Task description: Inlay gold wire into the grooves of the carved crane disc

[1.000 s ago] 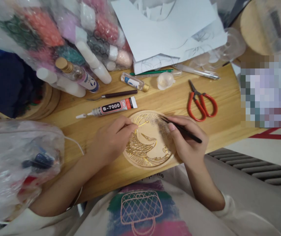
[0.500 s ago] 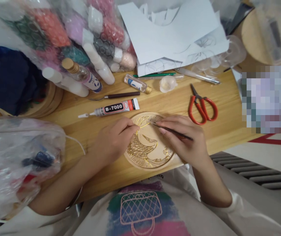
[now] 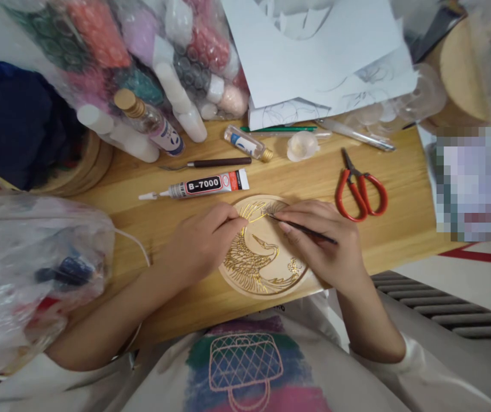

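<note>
A round wooden plaque lies on the table before me, bearing a crane-like bird outlined in gold wire. My left hand is closed at the plaque's upper left edge, thumb and forefinger pinching a thin gold wire that runs to the right. In my right hand are slim dark tweezers, held like a pen. Their tip touches or nearly touches the wire's right end, over drawn lines near the top of the plaque. The fingers hide part of the plaque's right rim.
Above the plaque lie a B-7000 glue tube, a dark-handled hooked tool and a small glass bottle. Red-handled scissors are at the right. Papers and bagged bottles fill the back; a plastic bag lies left.
The view has shifted slightly, so the tabletop things appear a little further right. Both hands keep their hold, with only slight movement of the wire and the tweezers' tip over the plaque.
</note>
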The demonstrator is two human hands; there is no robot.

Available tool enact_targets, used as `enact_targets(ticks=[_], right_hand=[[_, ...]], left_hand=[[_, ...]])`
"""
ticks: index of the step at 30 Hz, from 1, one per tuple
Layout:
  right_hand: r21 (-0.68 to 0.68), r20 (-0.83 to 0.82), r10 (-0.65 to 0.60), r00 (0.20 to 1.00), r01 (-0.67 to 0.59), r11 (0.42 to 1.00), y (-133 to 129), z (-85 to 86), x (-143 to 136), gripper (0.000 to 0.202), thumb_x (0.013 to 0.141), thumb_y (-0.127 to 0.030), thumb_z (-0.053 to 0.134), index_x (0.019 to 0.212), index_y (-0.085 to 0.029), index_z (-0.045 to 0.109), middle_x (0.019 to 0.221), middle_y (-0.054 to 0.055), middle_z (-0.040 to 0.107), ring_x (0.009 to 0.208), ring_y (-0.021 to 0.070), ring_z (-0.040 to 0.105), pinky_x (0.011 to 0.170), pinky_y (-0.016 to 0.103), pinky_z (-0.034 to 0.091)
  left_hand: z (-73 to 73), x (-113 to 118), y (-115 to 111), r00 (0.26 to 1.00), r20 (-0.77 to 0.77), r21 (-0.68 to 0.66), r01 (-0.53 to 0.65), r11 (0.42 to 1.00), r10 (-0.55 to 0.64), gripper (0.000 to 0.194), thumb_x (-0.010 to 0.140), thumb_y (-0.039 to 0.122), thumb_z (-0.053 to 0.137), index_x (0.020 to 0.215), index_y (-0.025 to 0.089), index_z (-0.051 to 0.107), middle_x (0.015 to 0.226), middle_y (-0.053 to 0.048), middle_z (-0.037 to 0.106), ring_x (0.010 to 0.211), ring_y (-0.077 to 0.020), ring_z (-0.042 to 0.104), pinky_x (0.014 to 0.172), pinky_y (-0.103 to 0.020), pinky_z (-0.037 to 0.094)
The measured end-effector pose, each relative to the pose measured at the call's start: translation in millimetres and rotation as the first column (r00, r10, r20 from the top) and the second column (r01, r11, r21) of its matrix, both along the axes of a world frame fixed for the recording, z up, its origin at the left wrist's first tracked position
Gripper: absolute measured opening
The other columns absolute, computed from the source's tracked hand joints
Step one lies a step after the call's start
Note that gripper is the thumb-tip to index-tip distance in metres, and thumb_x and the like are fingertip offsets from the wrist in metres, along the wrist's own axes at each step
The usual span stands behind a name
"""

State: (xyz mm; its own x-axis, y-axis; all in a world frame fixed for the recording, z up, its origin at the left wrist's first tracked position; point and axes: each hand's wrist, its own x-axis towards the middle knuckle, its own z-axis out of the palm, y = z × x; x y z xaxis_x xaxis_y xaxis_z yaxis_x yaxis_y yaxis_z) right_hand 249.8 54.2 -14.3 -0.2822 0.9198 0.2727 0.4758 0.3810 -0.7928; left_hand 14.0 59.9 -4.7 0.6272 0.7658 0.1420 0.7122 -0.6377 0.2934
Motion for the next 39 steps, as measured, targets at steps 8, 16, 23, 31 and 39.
enact_targets(ticks=[8, 16, 23, 31, 39], right_hand=[[0.017, 0.019, 0.004, 1.000, -0.004, 1.000, 0.1, 0.3, -1.3, 0.017, 0.090, -0.018, 0.066, 0.104, -0.024, 0.075, 0.101, 0.004, 0.078, 0.094, 0.0203, 0.073, 0.083, 0.040, 0.054], [0.063, 0.075, 0.000, 0.997, -0.004, 0.998, 0.1, 2.7, -2.9, 0.015, 0.090, -0.018, 0.066, 0.100, -0.023, 0.076, 0.098, 0.004, 0.079, 0.090, 0.0207, 0.073, 0.081, 0.041, 0.053], [0.088, 0.106, -0.063, 0.992, 0.054, 0.995, -3.9, 6.2, -10.1, 0.014, 0.089, -0.017, 0.064, 0.095, -0.024, 0.075, 0.094, 0.003, 0.079, 0.087, 0.0210, 0.073, 0.079, 0.041, 0.052], [0.104, 0.121, -0.148, 0.981, 0.136, 0.985, -12.3, 3.3, -17.0, 0.013, 0.089, -0.016, 0.064, 0.096, -0.024, 0.073, 0.095, 0.002, 0.079, 0.088, 0.0210, 0.074, 0.079, 0.041, 0.049], [0.128, 0.144, -0.241, 0.960, 0.224, 0.966, -19.8, 2.5, -26.5, 0.013, 0.089, -0.016, 0.064, 0.096, -0.025, 0.072, 0.095, 0.002, 0.079, 0.086, 0.0203, 0.074, 0.076, 0.040, 0.046]], left_hand=[[-2.3, -3.5, -1.3, 1.000, 0.014, -0.014, -0.001, 1.000, 0.001, 0.030, 0.101, 0.016, 0.037, 0.104, 0.017, 0.066, 0.095, -0.005, 0.068, 0.081, -0.0155, 0.064, 0.064, -0.026, 0.046], [-3.5, -2.1, -1.5, 1.000, 0.006, -0.022, -0.018, 1.000, 0.018, 0.031, 0.101, 0.018, 0.036, 0.104, 0.018, 0.067, 0.091, -0.004, 0.066, 0.079, -0.0158, 0.063, 0.060, -0.026, 0.045], [-0.9, -1.3, -4.0, 0.997, -0.012, -0.084, -0.077, 0.994, 0.076, 0.034, 0.100, 0.017, 0.036, 0.101, 0.020, 0.069, 0.083, -0.004, 0.061, 0.074, -0.0164, 0.060, 0.060, -0.027, 0.045], [0.9, -1.9, -6.2, 0.992, 0.006, -0.142, -0.121, 0.982, 0.123, 0.031, 0.096, 0.017, 0.039, 0.090, 0.022, 0.068, 0.084, -0.004, 0.059, 0.070, -0.0163, 0.055, 0.057, -0.029, 0.040], [8.0, -2.0, -6.8, 0.994, 0.050, -0.272, -0.081, 0.959, 0.098, 0.033, 0.096, 0.018, 0.037, 0.084, 0.022, 0.067, 0.083, -0.003, 0.059, 0.067, -0.0155, 0.055, 0.057, -0.029, 0.042]])
